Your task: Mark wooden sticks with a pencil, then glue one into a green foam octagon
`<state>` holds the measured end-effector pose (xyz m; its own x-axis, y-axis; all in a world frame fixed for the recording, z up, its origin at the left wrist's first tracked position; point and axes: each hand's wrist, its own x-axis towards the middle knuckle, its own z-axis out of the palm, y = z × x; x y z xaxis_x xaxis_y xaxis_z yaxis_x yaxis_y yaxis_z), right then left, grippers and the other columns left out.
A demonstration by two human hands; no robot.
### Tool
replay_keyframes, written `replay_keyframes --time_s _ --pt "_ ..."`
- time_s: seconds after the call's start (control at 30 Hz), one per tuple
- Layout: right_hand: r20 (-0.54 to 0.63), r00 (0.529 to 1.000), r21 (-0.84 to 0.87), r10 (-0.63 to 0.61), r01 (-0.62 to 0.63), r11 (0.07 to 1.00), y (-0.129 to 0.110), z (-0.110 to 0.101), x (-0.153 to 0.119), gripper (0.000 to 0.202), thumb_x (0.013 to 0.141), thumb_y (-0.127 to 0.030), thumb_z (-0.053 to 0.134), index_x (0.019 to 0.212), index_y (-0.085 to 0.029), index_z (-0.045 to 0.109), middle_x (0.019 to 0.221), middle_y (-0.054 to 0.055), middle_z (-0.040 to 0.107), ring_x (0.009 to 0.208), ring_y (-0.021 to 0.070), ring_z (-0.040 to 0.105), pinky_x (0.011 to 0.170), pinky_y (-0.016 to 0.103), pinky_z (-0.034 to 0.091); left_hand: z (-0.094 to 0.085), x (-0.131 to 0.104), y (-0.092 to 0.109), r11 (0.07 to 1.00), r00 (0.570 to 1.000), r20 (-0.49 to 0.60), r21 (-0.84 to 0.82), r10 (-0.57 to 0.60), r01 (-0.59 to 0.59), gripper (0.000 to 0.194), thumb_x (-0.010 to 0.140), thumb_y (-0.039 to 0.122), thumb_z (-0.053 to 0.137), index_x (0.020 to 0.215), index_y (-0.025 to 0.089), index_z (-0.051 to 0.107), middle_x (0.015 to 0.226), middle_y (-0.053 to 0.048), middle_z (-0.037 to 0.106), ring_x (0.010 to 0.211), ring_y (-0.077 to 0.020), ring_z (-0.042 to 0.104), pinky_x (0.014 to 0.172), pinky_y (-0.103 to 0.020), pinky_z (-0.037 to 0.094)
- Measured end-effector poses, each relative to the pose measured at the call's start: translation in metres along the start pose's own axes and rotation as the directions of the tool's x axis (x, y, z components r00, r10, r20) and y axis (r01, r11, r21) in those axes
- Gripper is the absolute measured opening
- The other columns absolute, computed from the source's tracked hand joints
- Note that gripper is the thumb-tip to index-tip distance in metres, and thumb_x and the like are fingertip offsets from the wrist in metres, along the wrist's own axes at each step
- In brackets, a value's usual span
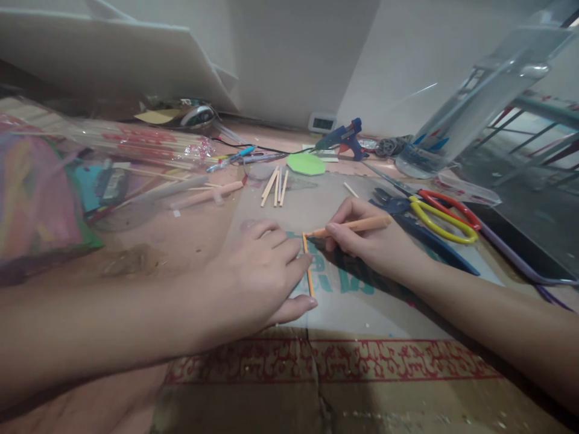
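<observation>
My right hand (357,235) is closed round an orange felt-tip marker (373,223), held like a pen and pointing left. The marker's tip meets the upper end of a thin orange-coloured wooden stick (310,280) that lies lengthwise on a pale sheet (253,202) with green lettering. With its fingers and thumb, my left hand (266,271) holds this stick down from the left side. Beyond my hands, several short plain wooden sticks (275,188) lie in a loose bunch, just in front of a light green paper polygon (306,163).
A blue glue gun (341,138) rests at the back. To the right are red-and-yellow-handled scissors (446,217), pliers (429,241), a phone (525,241) and a tall clear container (461,114). Plastic bags (40,193), bagged sticks (149,138) and pens (233,158) crowd the left.
</observation>
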<state>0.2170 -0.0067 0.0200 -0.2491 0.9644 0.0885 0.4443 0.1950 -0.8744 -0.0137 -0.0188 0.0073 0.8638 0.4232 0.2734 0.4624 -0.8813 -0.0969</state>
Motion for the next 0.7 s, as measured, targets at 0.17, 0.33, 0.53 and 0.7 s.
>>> replay_keyframes --time_s 0.17,0.33,0.53,0.7 --pt "0.032 0.999 0.03 -0.007 0.007 1.0 0.001 0.0 0.0 0.021 0.093 -0.033 0.068 0.081 -0.022 0.054 0.063 -0.001 0.072 0.055 0.0132 0.064 0.049 0.023 0.042 0.0001 -0.0012 0.0001 1.0 1.0 -0.003 0.007 0.0 0.0 0.041 0.1 0.053 0.053 0.102 0.016 0.072 0.089 -0.007 0.068 0.085 -0.0279 0.06 0.092 -0.047 0.042" --pt "-0.003 1.0 0.02 -0.016 0.016 1.0 0.0009 0.0009 0.0008 0.021 0.093 -0.033 0.068 0.083 -0.022 0.055 0.066 0.0 0.072 0.053 0.0113 0.059 0.047 0.024 0.04 -0.0008 -0.0014 0.0004 1.0 1.0 0.008 0.016 -0.007 0.007 0.042 0.1 0.053 0.053 0.103 0.016 0.072 0.089 -0.007 0.067 0.086 -0.0287 0.06 0.091 -0.046 0.042" --pt "0.035 0.999 0.034 -0.005 0.004 0.999 0.0032 -0.0006 0.0001 0.022 0.093 -0.034 0.069 0.082 -0.021 0.054 0.063 0.0 0.072 0.054 0.0121 0.062 0.047 0.023 0.04 -0.001 -0.0021 0.0013 0.999 1.0 -0.006 0.032 0.002 -0.002 0.042 0.099 0.053 0.055 0.104 0.015 0.073 0.089 -0.007 0.069 0.083 -0.0266 0.061 0.092 -0.046 0.042" --pt "0.011 1.0 0.048 -0.018 0.017 0.999 0.0025 -0.0005 0.0001 0.022 0.093 -0.035 0.069 0.083 -0.021 0.055 0.066 0.0 0.073 0.052 0.0113 0.06 0.047 0.023 0.04 0.0004 -0.0022 0.0005 1.0 1.0 -0.01 0.031 0.003 -0.003 0.042 0.1 0.053 0.054 0.103 0.016 0.073 0.088 -0.007 0.068 0.083 -0.0267 0.06 0.093 -0.046 0.043"
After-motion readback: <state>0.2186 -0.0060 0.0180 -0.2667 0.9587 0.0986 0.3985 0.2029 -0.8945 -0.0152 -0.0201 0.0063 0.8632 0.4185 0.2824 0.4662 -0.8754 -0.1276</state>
